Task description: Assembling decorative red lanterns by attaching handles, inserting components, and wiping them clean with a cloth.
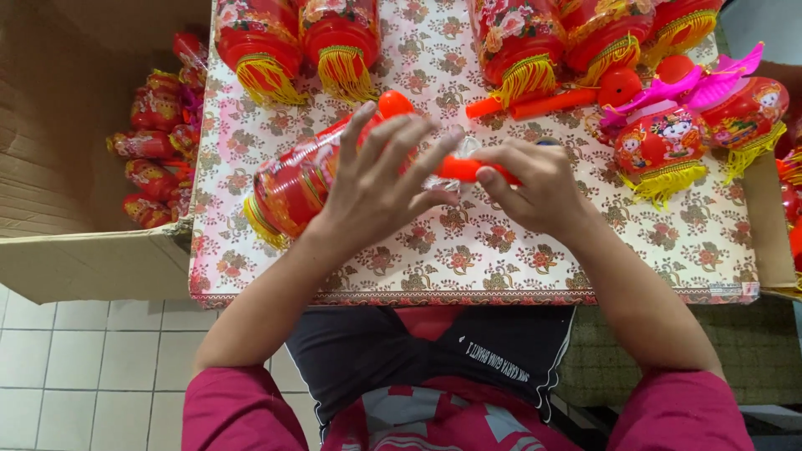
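Big cardboard box (75,117) at far left, open, with a heap of wrapped red lanterns (159,138) piled against its inner right side. Floral-print board (468,250) across the middle as a work surface, tiled floor (92,367) below left. Along the board's top edge, red lanterns with yellow tassels: a pair (296,42) upper left, three more (585,38) upper right, partly cut off by the frame. At right, two cartoon-faced lanterns (697,129) with pink wings (702,79), crowded close to the right forearm, touching each other. Orange stick with ball end (576,96) lying between the top row and the cartoon lanterns. In the centre, red lantern in clear plastic wrap (296,179), lying tilted on the board, yellow fringe at lower left, orange knob (394,103) at its upper end. Left hand (376,179) resting on top of that lantern, fingers spread and loosely curved over it, pressing rather than clenched, hiding much of its right half. Right hand (535,184) just beside, fingers closed in a pinch round a short orange handle (468,169), the handle's tip pointing left toward the left fingertips and touching or nearly touching them; cannot tell which. Crinkled clear wrap between the two hands, partly hidden behind fingers. Dark apron and red sleeves at bottom.
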